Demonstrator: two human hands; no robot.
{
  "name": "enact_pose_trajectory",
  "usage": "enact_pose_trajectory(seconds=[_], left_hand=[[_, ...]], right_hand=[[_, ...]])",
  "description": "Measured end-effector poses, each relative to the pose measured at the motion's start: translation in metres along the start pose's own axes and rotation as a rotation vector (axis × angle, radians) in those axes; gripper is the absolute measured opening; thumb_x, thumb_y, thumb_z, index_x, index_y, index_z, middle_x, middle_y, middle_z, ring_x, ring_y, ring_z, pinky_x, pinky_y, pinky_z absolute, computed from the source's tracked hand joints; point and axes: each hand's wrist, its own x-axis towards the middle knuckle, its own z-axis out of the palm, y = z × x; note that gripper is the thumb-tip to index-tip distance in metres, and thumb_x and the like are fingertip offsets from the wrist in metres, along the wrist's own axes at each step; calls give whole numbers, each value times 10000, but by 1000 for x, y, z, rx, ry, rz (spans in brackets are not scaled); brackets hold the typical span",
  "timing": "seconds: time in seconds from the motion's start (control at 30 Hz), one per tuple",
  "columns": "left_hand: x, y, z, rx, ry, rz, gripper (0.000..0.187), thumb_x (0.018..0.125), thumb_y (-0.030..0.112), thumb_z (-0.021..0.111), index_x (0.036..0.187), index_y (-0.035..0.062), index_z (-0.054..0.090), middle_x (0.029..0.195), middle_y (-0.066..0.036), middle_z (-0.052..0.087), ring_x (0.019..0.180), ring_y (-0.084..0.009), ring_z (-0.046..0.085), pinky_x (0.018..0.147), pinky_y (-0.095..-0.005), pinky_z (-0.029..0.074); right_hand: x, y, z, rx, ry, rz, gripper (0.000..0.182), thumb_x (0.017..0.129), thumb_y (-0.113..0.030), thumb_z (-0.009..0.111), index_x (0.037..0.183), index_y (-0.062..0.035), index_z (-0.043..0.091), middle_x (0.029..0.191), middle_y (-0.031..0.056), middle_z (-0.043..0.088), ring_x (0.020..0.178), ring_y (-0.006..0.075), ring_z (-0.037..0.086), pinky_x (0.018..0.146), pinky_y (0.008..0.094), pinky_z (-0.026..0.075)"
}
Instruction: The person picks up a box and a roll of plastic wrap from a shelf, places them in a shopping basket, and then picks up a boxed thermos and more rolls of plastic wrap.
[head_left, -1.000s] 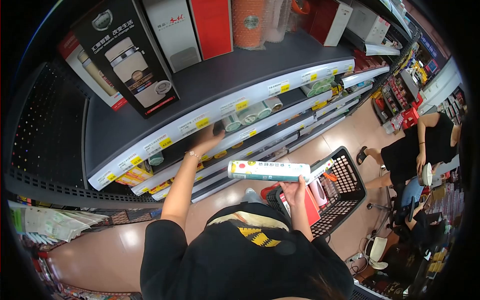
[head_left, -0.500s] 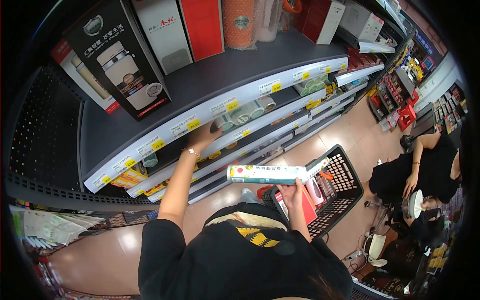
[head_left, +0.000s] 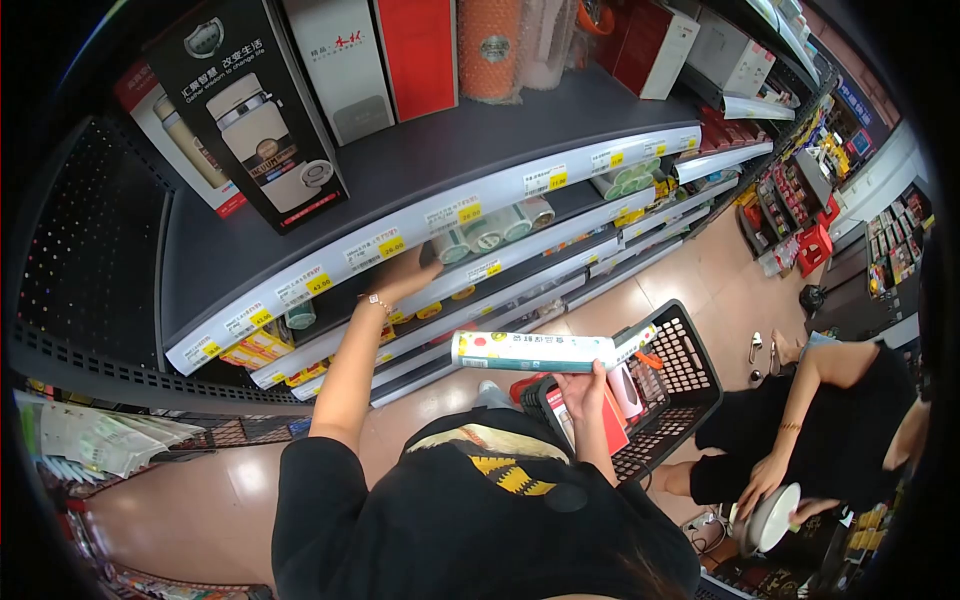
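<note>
My left hand (head_left: pixel 408 277) reaches into the second shelf level beneath the price rail. Its fingertips are beside the near end of a row of pale green and white rolls (head_left: pixel 451 246); the shelf edge hides part of the fingers, so their grip cannot be made out. In my right hand (head_left: pixel 585 385) lies a long white and teal cling film box (head_left: pixel 532 350), gripped near its right end and held level in front of my body. Below that hand is a black shopping basket (head_left: pixel 712 392) with a red box (head_left: pixel 613 428) and a pink and white package (head_left: pixel 627 388) inside.
Boxed vacuum flasks (head_left: pixel 255 130) and bubble-wrapped bottles (head_left: pixel 488 50) stand on the upper shelf (head_left: pixel 440 150). On the right, a person in black (head_left: pixel 830 420) holds a white round bowl-like item (head_left: pixel 774 520). Plastic bags (head_left: pixel 90 440) hang at the left.
The person at the right has moved nearer with the white item, lower in view. My left hand stays by the rolls, and my right hand still holds the box. The view has shifted slightly.
</note>
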Motion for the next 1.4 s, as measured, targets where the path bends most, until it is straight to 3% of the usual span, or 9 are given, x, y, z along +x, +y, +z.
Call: enact_pose_trajectory(seconds=[0.07,0.4,0.7,0.83,1.03,1.13,1.23,1.33,1.4], left_hand=[[5,-7,0,-37,-32,-96,564,776,289,455,1271,63,307,1313,-190,286,1227,-313,253,1000,-356,226],[6,-15,1,28,32,-129,474,816,275,394,1221,29,370,1297,-181,321,1222,-318,259,994,-352,220],[1,-17,4,-148,-38,-275,497,810,333,371,1213,41,383,1284,-179,341,1203,-331,283,985,-348,238],[-33,-8,-9,129,339,-267,419,766,287,463,1121,64,467,1171,-171,444,1059,-341,424,888,-393,350],[-77,-51,-26,637,664,-538,377,711,252,565,1049,87,529,1025,-132,533,969,-310,484,787,-440,381],[-87,-62,-19,925,796,-460,331,699,243,584,993,94,556,997,-104,552,920,-313,513,729,-447,397],[-87,-62,-17,806,798,-368,282,701,205,572,945,65,570,939,-127,572,859,-327,534,708,-425,412],[-91,-65,-24,2,735,-291,241,711,145,542,916,21,565,894,-173,574,839,-356,526,721,-402,413],[-96,-69,-25,87,731,-332,213,719,108,515,894,-5,559,871,-194,570,828,-370,519,729,-391,412]], right_hand=[[5,-7,3,44,-53,-19,558,760,-415,523,1143,-28,401,1101,128,497,974,253,516,790,391,474],[39,-36,98,170,-170,-168,574,765,-385,540,1187,-45,351,1170,125,429,1049,261,458,790,397,492],[54,-30,132,47,-184,-273,566,798,-345,517,1228,-44,303,1218,121,378,1117,251,378,946,435,345],[57,-35,132,32,-212,-252,567,804,-342,508,1240,-51,290,1236,119,366,1134,254,360,972,444,300],[61,-36,135,5,-211,-238,575,820,-342,466,1259,-46,242,1251,139,336,1144,268,353,943,440,336],[62,-37,131,19,-216,-224,561,816,-344,483,1252,-60,271,1246,125,355,1138,262,360,952,438,324],[62,-37,130,25,-221,-223,554,814,-345,492,1247,-66,289,1241,116,367,1132,258,366,957,438,319],[61,-38,132,16,-217,-233,555,812,-345,496,1247,-68,290,1244,115,363,1133,259,363,958,444,316],[61,-38,132,16,-215,-234,558,809,-344,501,1247,-69,290,1246,115,359,1135,260,360,959,448,313]])
